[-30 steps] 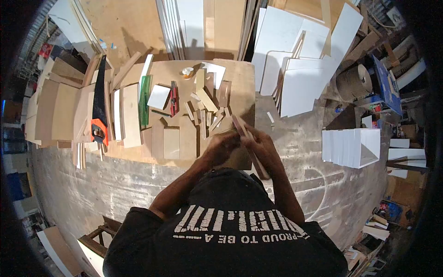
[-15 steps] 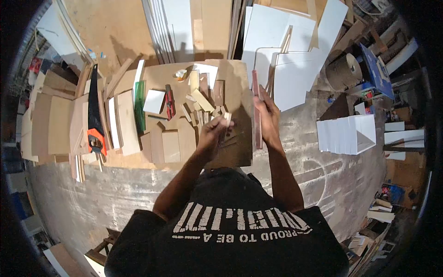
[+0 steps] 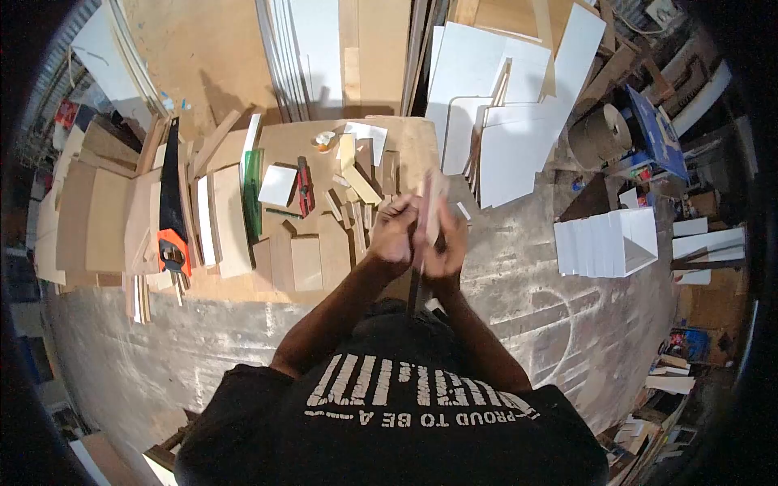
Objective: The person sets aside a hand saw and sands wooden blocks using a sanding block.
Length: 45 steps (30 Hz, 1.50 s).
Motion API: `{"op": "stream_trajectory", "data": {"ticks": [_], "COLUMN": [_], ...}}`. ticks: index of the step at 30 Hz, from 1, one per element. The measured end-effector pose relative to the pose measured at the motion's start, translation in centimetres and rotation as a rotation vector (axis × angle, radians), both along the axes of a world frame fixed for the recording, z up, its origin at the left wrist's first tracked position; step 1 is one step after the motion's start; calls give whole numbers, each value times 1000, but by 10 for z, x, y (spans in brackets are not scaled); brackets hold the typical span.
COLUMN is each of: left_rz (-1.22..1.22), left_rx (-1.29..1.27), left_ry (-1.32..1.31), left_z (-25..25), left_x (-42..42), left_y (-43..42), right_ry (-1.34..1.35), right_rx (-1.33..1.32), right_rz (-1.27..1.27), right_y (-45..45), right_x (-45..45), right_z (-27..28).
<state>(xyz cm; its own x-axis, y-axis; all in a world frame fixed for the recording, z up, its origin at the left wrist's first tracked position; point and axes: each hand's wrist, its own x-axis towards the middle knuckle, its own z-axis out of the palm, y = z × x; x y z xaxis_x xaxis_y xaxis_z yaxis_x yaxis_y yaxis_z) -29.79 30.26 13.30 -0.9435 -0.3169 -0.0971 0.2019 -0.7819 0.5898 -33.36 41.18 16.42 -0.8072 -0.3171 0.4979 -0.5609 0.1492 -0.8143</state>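
Note:
In front of my chest, at the right end of the workbench (image 3: 275, 287), my two hands are close together. My right hand (image 3: 447, 251) is closed around a long, narrow reddish strip (image 3: 429, 219), which stands nearly lengthwise to me and is smeared by motion. Curled fingers of my left hand (image 3: 392, 233) meet the strip's left side. The small wooden piece that hand held a moment ago is mostly hidden there. Short wood offcuts (image 3: 356, 182) lie just beyond my left hand.
A handsaw (image 3: 172, 194) with an orange handle rests on boards at the left. Near it are a green strip (image 3: 253, 194), a white square (image 3: 278, 185) and a red tool (image 3: 305, 186). White panels (image 3: 519, 146) lean at the back right; a white box (image 3: 604, 243) sits right.
My right hand has brought the reddish strip leftward from beyond the bench edge to my left hand. My left hand has shifted slightly right, and the two now meet.

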Motion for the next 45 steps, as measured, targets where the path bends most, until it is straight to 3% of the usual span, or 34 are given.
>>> {"op": "stream_trajectory", "data": {"ticks": [1, 4, 6, 8, 10, 12, 18, 20, 21, 22, 26, 29, 31, 32, 35, 37, 39, 42, 45], "left_rz": [-35, -111, -207, -131, -112, -142, -15, -87, 59, 54, 44, 61, 41, 24, -172, 12, 0, -53, 165], "left_rx": [1, -29, -143, 87, 205, 91, -25, -94, -307, -415, -805, -500, -593, -632, -623, -254, -372, -855, -1062], "left_ry": [14, -102, -205, -224, -233, -188, -317, -246, -136, -128, -94, -170, -136, -128, -287, -201, -92, -233, -101], "left_z": [1, 12, 11, 11, 24, 4, 14, 3, 0, -4, 8, 23, 22, 20, 9, 6, 11, 6, 3], "left_x": [4, 18, 26, 27, 28, 30, 27, 28, 22, 20, 12, 11, 15, 19, 16, 1, 6, 15, 13], "left_y": [6, 16, 1, -5, -17, -26, -12, -8, 6, 8, 4, 17, 30, 38, 31, 36, 38, 27, 29], "right_ry": [5, -305, -412, -479, -657, -720, -488, -319, -237, -115, -200, -69, 32, -199, -360, -142, -125, -473, -411], "right_rx": [12, 8, -67, -274, -212, -224, -283, -62, 48, -12, 17, 61, 71, 52, 55, 147, 37, -65, 193], "right_rz": [-56, -106, -142, -86, -18, 37, 83, 47, 29, 8, 1, -44, -125, -127, -226, -122, -55, -7, 10], "right_y": [-3, -13, -3, 3, 18, 26, 15, 13, 13, 8, 12, 16, 20, 21, 14, 21, 24, 17, 35], "right_x": [-12, -80, -86, -82, -56, -35, 3, 11, 14, 12, 15, 20, 15, -5, -34, 6, 15, -45, -68], "right_z": [1, 9, 17, 11, 6, -6, -31, -15, -12, -18, -14, -14, -16, -15, 4, -5, 2, 6, 41]}}
